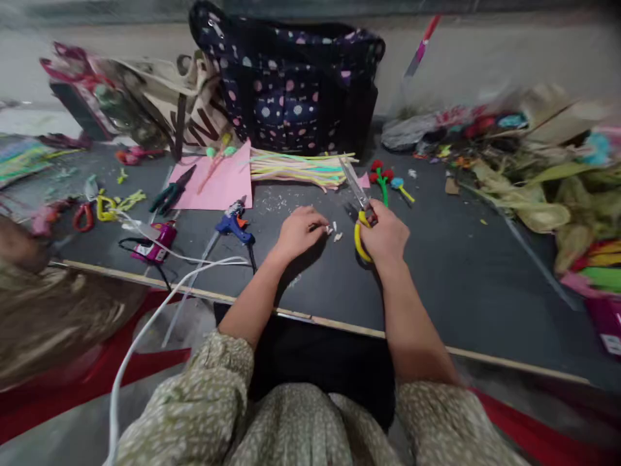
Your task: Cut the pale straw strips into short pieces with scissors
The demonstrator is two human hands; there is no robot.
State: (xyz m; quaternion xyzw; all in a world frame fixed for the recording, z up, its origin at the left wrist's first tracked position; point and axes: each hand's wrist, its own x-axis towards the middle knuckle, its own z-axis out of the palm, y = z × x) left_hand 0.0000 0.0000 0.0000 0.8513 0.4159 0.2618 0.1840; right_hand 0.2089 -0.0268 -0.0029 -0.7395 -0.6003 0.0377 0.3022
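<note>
My right hand (385, 234) is wrapped round the yellow handle of a pair of scissors (358, 191). The metal blades point away from me and look slightly parted. To its left, my left hand (301, 231) is low over the dark table with its fingers drawn together. Small white pieces (337, 237) lie right at its fingertips; whether one is pinched there I cannot tell. Beyond the hands is a bundle of pastel pipe cleaners (295, 169). Red pipe-cleaner flowers on a green stem (382, 181) and a blue flower with a yellow stem (402, 189) lie past the scissors.
A blue glue gun (235, 223), pliers (172, 191) and a pink sheet (218, 181) lie to the left. A white cable (160, 304) crosses the table edge. Bags (291, 84) stand behind. Dried husks (528, 194) are heaped right. Another person's arm (29, 272) is at far left.
</note>
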